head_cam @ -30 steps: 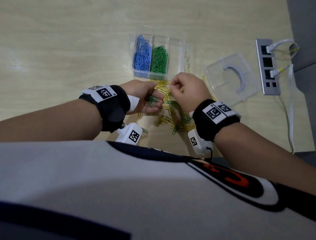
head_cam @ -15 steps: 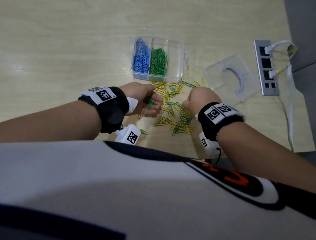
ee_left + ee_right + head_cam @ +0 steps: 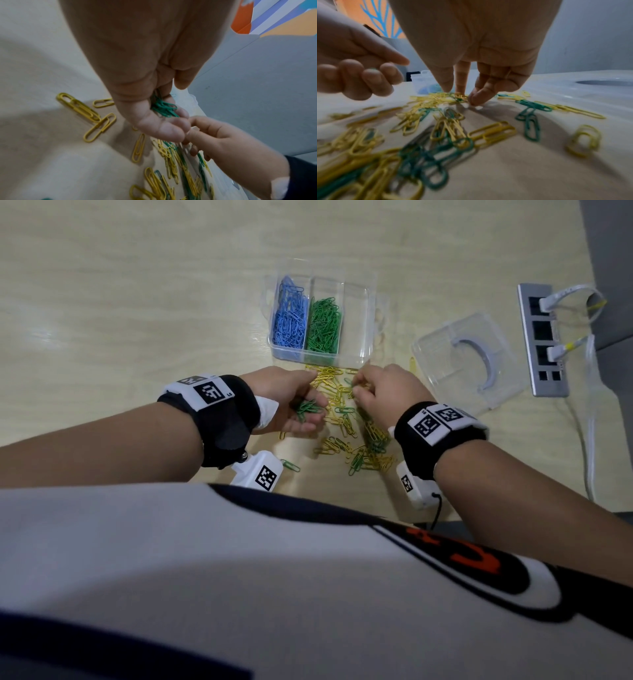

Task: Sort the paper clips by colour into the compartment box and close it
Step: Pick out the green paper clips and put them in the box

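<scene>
The clear compartment box [image 3: 371,302] stands open, with blue clips [image 3: 289,318] in its left cell, green clips [image 3: 323,325] in the middle cell, and nothing in the right cell. Loose yellow and green clips [image 3: 346,426] lie in a pile in front of it. My left hand [image 3: 306,419] is cupped palm up beside the pile and holds a bunch of green clips [image 3: 163,107]. My right hand [image 3: 453,92] points down at the far end of the pile. Its fingertips [image 3: 476,99] touch the clips there, thumb and forefinger a little apart, with no clip lifted.
The box's clear lid [image 3: 442,378] lies on the table to the right of the pile. Further right is a grey socket strip [image 3: 543,340] with white cables plugged in. One green clip [image 3: 290,465] lies alone by my left wrist. The table edge runs close to my body.
My right hand drew back over the middle of the pile half a second ago and has now reached forward again to its far end by the box. The left hand stayed put with its green clips.
</scene>
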Tool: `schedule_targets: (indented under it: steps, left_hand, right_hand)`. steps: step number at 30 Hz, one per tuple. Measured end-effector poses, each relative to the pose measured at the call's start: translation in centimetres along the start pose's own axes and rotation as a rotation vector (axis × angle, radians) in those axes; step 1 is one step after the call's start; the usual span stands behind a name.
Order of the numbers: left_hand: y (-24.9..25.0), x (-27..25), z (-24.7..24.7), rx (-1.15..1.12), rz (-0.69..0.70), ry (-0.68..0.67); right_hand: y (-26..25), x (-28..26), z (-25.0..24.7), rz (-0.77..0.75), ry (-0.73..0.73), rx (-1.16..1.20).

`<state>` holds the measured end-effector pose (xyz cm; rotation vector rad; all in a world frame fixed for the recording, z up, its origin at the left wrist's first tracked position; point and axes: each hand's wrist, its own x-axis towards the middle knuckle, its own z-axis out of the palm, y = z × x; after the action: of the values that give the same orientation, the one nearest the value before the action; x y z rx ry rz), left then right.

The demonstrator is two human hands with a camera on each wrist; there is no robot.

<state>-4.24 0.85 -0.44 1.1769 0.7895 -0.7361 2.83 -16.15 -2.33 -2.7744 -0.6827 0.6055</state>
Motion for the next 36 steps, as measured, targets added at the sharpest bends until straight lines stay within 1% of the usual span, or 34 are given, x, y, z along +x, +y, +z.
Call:
schedule_targets:
  steps: [5, 8, 12, 15, 22, 29, 33, 36]
  left_hand:
    - [-0.1, 0.0, -0.2, 0.025, 0.016, 0.013]
    - [-0.2, -0.1, -0.1, 0.034, 0.033, 0.006]
    - [-0.1, -0.3, 0.0, 0.059, 0.021, 0.023]
    - [-0.1, -0.4, -0.1, 0.057, 0.029, 0.027]
    - [0.0, -0.3, -0.4, 0.023, 0.003, 0.049]
    - [-0.2, 0.1, 0.0, -0.037, -0.027, 0.029]
    - [-0.2, 0.3, 0.0, -0.022, -0.022, 0.021]
    - [-0.1, 0.4, 0.2, -0.031, -0.022, 0.016]
  right_hand:
    - [0.5, -0.1, 0.7, 0.080, 0.046, -0.032]
    - [0.8, 0.1, 0.5, 0.107, 0.044, -0.065]
    - [0.7, 0.5, 0.3, 0.085, 0.086, -0.057]
    - [0.4, 0.6, 0.6, 0.071, 0.049, -0.083]
    - [0.1, 0.7, 0.5, 0.112, -0.040, -0.090]
    - [0.2, 0.5, -0.2, 0.149, -0.025, 0.025]
    - [0.0, 0.3, -0.7, 0.126, 0.029, 0.068]
    - [-0.8, -0.1, -0.8, 0.020, 0.057, 0.138]
